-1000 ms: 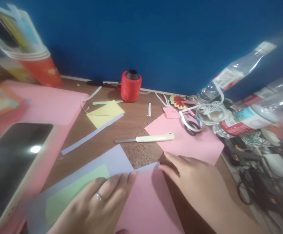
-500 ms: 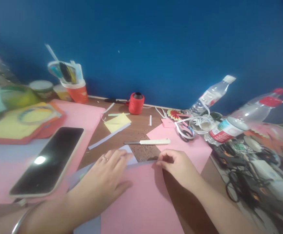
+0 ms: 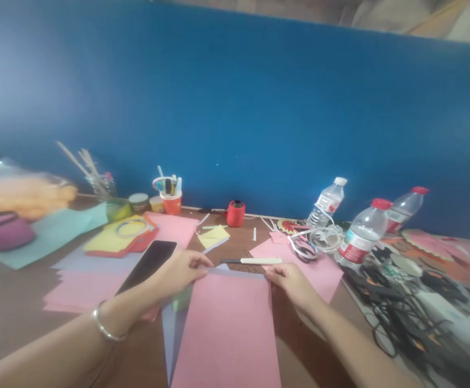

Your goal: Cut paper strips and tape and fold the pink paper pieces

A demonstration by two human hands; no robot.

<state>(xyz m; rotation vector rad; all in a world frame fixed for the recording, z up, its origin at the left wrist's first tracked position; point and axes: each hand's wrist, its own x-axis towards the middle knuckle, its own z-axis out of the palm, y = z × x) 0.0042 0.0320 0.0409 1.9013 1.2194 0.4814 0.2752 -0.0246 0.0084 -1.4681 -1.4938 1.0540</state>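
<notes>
Blue wall backs a cluttered desk. Left hand (image 3: pixel 182 271) pinches the pink sheet's (image 3: pixel 229 328) far left corner, phone (image 3: pixel 148 265) just left of the fingers. Right hand (image 3: pixel 289 280) pinches the far right corner, likely squaring the sheet. Knife (image 3: pixel 255 261) lies just beyond.

A paper-craft worktable against a blue partition wall (image 3: pixel 259 108); coloured paper sheets (image 3: pixel 89 280), scissors (image 3: pixel 303 249), a red thread spool (image 3: pixel 235 213), a cup of pens (image 3: pixel 171 198).
</notes>
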